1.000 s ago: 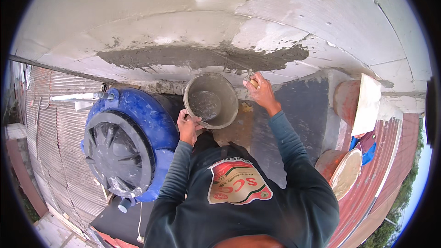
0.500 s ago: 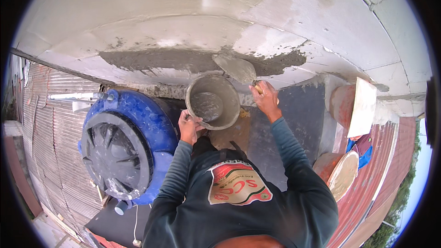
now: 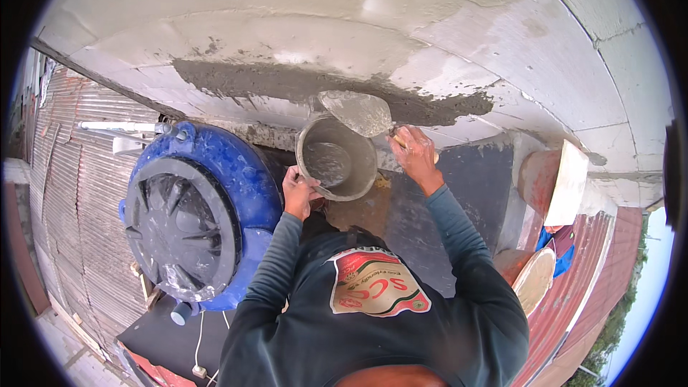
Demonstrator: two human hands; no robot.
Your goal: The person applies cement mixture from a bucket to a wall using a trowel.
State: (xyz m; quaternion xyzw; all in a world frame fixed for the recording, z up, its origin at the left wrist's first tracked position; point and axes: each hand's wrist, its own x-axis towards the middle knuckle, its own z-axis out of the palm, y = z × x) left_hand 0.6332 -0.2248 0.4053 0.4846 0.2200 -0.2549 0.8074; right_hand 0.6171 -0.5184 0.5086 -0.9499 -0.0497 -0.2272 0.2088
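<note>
1. Bucket (image 3: 362, 163) is in front of the person, close to the wall (image 3: 301, 46). It is round and grey, and I can see wet grey stuff down inside.
2. The left hand (image 3: 301, 192) is curled closed on the bucket's near left rim, with the thumb and fingers pinching it.
3. The right hand (image 3: 414, 152) is wrapped tight around the handle of the trowel (image 3: 356, 112).
4. The trowel's flat blade is over the far side of the bucket, smeared with grey. I can't tell if it touches the rim or the wall.
5. Behind the blade, a dark wet patch (image 3: 265, 80) runs along the wall.
6. A big blue tank (image 3: 251, 186) with a black lid (image 3: 183, 229) is to the left of the bucket.
</note>
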